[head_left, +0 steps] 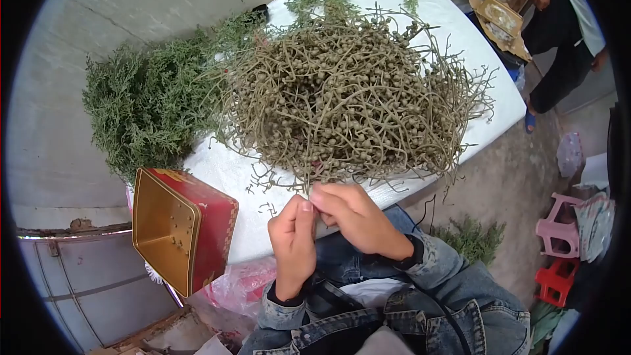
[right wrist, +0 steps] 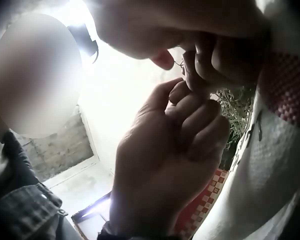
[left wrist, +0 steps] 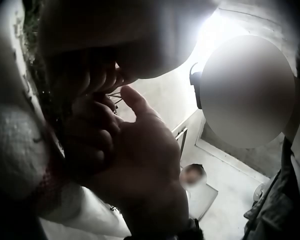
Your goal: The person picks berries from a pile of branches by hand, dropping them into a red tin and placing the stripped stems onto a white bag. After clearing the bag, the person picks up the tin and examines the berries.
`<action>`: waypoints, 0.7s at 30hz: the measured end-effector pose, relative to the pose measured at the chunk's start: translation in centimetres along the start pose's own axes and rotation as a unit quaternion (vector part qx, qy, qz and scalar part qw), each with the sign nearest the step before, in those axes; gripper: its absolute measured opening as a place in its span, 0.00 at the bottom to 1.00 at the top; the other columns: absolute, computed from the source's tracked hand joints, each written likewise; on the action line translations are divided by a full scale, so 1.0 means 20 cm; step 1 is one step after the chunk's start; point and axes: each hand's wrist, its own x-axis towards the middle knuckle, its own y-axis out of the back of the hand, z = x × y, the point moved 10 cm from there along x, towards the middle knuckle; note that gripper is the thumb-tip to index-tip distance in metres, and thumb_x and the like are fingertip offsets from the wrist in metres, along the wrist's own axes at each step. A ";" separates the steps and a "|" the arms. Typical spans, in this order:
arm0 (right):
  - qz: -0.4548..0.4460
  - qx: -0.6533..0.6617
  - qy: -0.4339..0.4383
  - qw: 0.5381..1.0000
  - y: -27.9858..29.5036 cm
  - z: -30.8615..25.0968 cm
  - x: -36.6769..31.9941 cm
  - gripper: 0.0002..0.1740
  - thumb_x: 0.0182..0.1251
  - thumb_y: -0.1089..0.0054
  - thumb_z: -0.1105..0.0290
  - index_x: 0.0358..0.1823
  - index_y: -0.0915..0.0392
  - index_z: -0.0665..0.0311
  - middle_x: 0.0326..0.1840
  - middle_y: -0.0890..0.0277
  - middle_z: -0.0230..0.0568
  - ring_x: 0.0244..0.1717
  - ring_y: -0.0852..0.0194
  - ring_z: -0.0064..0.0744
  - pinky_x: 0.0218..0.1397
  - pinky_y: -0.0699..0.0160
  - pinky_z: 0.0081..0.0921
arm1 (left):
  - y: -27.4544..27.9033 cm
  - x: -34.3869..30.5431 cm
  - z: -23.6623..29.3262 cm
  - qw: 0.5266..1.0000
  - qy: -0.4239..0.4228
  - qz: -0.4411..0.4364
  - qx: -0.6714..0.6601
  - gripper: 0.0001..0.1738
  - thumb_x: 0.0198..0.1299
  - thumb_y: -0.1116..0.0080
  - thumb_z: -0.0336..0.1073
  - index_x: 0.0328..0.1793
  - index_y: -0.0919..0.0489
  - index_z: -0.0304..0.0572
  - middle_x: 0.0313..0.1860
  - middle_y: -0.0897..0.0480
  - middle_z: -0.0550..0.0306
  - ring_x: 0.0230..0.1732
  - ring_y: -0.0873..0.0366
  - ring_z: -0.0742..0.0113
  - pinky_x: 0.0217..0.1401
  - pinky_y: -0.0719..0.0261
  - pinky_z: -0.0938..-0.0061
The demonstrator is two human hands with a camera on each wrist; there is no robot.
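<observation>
A large tangled pile of thin stems with small round heads [head_left: 342,92] covers much of a white padded surface. At its near edge the left hand [head_left: 294,240] and right hand [head_left: 360,218] meet, fingertips touching, fingers curled. Both pinch a thin stem [head_left: 307,174] that runs up toward the pile; its lower end is hidden by the fingers. In the left wrist view a bit of thin stem [left wrist: 117,98] shows between the left hand [left wrist: 132,150] and the other. The right wrist view also shows a thin piece [right wrist: 179,63] above the right hand [right wrist: 165,150].
Left of the hands stands a red and gold tin [head_left: 215,223], tilted, with small round pieces inside. Green leafy sprigs [head_left: 148,102] lie at the left. Short stem bits [head_left: 266,181] lie near the hands. A person [head_left: 565,33] stands at the right, beyond a pink stool [head_left: 559,227].
</observation>
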 end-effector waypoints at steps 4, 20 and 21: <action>-0.087 -0.079 -0.053 0.992 -0.09 0.03 0.09 0.21 0.79 0.57 0.60 0.27 0.31 0.66 0.20 0.40 0.23 0.22 0.49 0.12 0.24 0.49 0.17 | -0.01 -0.03 0.17 0.961 -0.116 0.033 0.250 0.17 0.72 0.54 0.32 0.26 0.33 0.40 0.15 0.38 0.67 0.16 0.49 0.80 0.19 0.51 0.79; 0.181 0.081 0.091 0.976 0.02 0.03 0.03 0.18 0.76 0.51 0.67 0.26 0.29 0.69 0.14 0.41 0.26 0.20 0.50 0.11 0.20 0.49 0.21 | -0.06 -0.03 -0.18 0.838 0.191 -0.025 -0.510 0.18 0.70 0.60 0.40 0.24 0.40 0.49 0.15 0.46 0.71 0.13 0.55 0.79 0.14 0.56 0.80; 0.143 0.039 0.071 0.986 -0.01 0.04 0.06 0.18 0.77 0.53 0.67 0.25 0.31 0.68 0.16 0.40 0.25 0.21 0.49 0.11 0.21 0.49 0.19 | -0.04 -0.03 -0.14 0.849 0.168 -0.038 -0.499 0.17 0.70 0.60 0.40 0.24 0.39 0.49 0.14 0.46 0.71 0.13 0.55 0.78 0.14 0.55 0.80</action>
